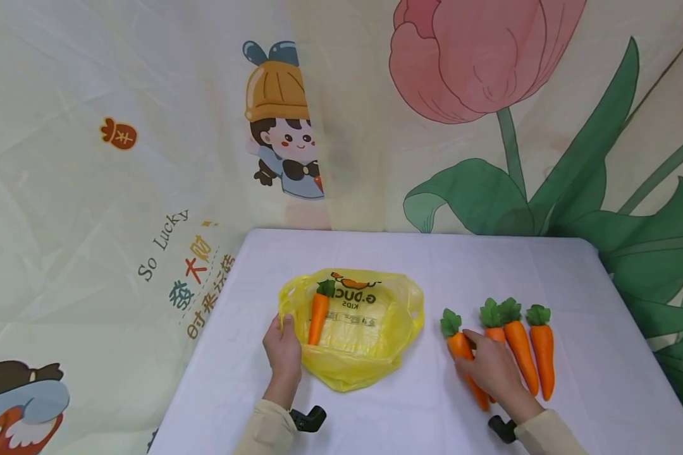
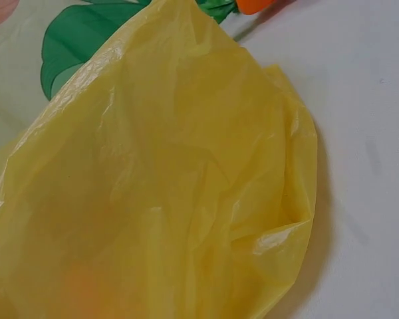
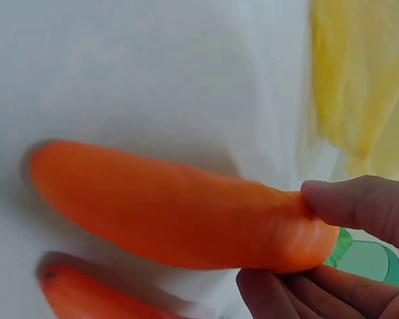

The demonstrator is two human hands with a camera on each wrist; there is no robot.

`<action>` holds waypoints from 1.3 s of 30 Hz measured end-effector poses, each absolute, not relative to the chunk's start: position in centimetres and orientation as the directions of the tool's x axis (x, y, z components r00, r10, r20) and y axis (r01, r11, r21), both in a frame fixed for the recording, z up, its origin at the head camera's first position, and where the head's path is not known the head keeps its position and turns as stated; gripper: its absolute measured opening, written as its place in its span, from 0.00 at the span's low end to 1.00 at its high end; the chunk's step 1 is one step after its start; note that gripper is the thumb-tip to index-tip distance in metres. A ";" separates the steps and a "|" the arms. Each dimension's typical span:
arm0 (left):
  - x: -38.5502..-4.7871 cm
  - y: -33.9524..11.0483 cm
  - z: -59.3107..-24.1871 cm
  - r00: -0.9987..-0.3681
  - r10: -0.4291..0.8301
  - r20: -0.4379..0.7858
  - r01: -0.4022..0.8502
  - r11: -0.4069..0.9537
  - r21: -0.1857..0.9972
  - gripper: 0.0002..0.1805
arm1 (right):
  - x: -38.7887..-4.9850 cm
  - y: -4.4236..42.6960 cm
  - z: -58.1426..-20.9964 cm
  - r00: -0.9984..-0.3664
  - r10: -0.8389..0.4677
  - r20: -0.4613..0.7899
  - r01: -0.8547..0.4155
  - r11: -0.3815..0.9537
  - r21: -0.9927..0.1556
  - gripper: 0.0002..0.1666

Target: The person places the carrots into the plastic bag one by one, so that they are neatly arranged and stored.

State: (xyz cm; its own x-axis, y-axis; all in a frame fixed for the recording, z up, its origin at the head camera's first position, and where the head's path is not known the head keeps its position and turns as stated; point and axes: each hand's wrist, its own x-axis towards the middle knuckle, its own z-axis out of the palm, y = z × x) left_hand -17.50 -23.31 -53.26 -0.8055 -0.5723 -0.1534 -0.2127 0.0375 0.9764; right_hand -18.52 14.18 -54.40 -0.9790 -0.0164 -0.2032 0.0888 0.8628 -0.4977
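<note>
A yellow plastic bag (image 1: 389, 354) lies with its mouth spread on the table, and one carrot (image 1: 319, 316) with a green top is inside it. My left hand (image 1: 283, 347) grips the bag's left edge; the left wrist view shows mostly the bag's side (image 2: 186, 159). To the right of the bag, my right hand (image 1: 489, 366) pinches another carrot (image 1: 460, 346) near its leafy end. In the right wrist view, thumb and fingers sit on either side of that carrot (image 3: 166, 212). Part of a second carrot (image 3: 93, 292) shows below it.
Beside my right hand lie more carrots: one partly covered by the hand (image 1: 492, 332), a middle one (image 1: 520, 354) and the rightmost one (image 1: 542, 360). The white-covered table (image 1: 375, 423) backs onto a printed cloth (image 1: 353, 126) with tulips and cartoon figures.
</note>
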 end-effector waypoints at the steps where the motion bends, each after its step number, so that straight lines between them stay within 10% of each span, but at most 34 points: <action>1: -17.5 -23.3 -53.3 -0.807 -0.571 -0.150 -0.208 0.038 0.977 0.27 | -18.5 14.1 -54.3 -0.978 -0.019 -0.209 0.093 0.853 -0.514 0.39; 39: -17.3 -23.4 -53.8 -0.813 -0.558 -0.170 -0.227 0.035 0.973 0.29 | -17.8 6.6 -47.4 -0.839 -0.491 -0.233 0.098 0.286 -0.953 0.36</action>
State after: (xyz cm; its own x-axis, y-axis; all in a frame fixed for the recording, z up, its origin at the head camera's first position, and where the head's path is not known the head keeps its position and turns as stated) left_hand -17.32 -23.39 -53.84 -0.8126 -0.5576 -0.1695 -0.2273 0.0355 0.9732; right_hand -17.79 6.64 -47.44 -0.8393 -0.4912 -0.2332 0.0976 0.2859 -0.9533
